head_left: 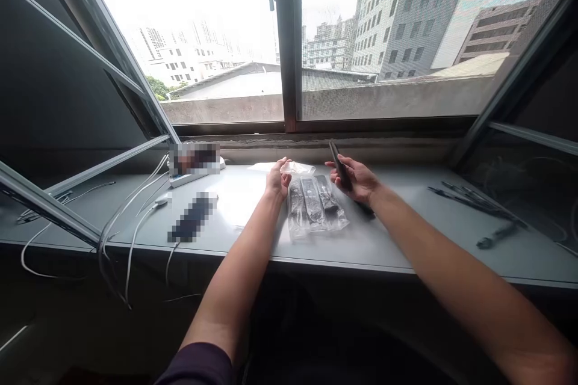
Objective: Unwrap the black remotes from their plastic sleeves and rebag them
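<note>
A clear plastic bag (295, 226) lies on the white table (383, 246), with several dark, elongated items (311, 195) inside it. My left hand (277, 179) pinches the bag's upper left edge, its fingers closed on the plastic. To the right of the bag, my right hand (356, 177) holds a dark, slim, elongated object (339, 167) tilted above the table. The fingers are wrapped round its lower part, so that end is partly hidden. What the object is cannot be made out.
White cables (134, 234) and a white power strip (180, 179) are at the left, beside a blurred dark item (192, 218). Dark tools or cables (469, 201) lie at the right. Metal frames (121, 159) slant in at both sides, and a window rises behind.
</note>
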Tool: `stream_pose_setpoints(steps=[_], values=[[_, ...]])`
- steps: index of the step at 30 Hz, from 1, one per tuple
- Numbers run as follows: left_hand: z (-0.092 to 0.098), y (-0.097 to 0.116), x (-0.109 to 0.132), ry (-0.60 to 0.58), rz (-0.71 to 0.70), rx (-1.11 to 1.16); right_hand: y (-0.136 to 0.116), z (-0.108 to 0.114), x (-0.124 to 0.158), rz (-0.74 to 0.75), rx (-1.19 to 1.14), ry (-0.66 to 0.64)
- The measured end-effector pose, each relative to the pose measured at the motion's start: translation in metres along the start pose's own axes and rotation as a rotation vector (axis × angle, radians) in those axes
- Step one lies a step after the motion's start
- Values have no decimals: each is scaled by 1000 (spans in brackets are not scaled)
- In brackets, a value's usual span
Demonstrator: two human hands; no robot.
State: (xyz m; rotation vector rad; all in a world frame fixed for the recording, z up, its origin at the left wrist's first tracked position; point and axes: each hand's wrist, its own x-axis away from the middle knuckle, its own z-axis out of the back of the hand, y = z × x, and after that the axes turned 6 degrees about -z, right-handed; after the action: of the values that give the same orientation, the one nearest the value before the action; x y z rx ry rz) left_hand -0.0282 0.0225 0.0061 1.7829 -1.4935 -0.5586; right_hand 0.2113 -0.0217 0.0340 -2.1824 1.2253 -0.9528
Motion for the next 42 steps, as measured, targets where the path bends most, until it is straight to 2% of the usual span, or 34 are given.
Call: stream_pose_setpoints(steps=[2, 4, 10, 12, 17, 22, 25, 30, 34, 42], values=[[1, 0, 0, -1, -4, 6, 0, 0, -1, 23, 23, 38], [1, 0, -1, -1, -6, 11, 0, 1, -1, 45, 28, 24], [0, -1, -1, 6, 9, 8, 1, 7, 0, 58, 0, -173], [-1, -2, -1, 6, 9, 12, 2, 6, 1, 51, 18, -152], [-2, -2, -2, -29, -8, 5, 5, -1, 1, 13, 39, 4], [-2, -1, -3, -24, -17, 2, 9, 1, -1, 14, 67, -145], [-1, -2, -3, -25, -13, 0, 9, 3, -2, 42, 117, -185], [-1, -4, -4, -27, -18, -3, 7, -2, 1, 55, 64, -124], [0, -4, -5, -30, -19, -10, 6, -4, 2, -18, 63, -21], [-2, -2, 0, -20, -20, -8, 10, 0, 0, -23, 13, -190]])
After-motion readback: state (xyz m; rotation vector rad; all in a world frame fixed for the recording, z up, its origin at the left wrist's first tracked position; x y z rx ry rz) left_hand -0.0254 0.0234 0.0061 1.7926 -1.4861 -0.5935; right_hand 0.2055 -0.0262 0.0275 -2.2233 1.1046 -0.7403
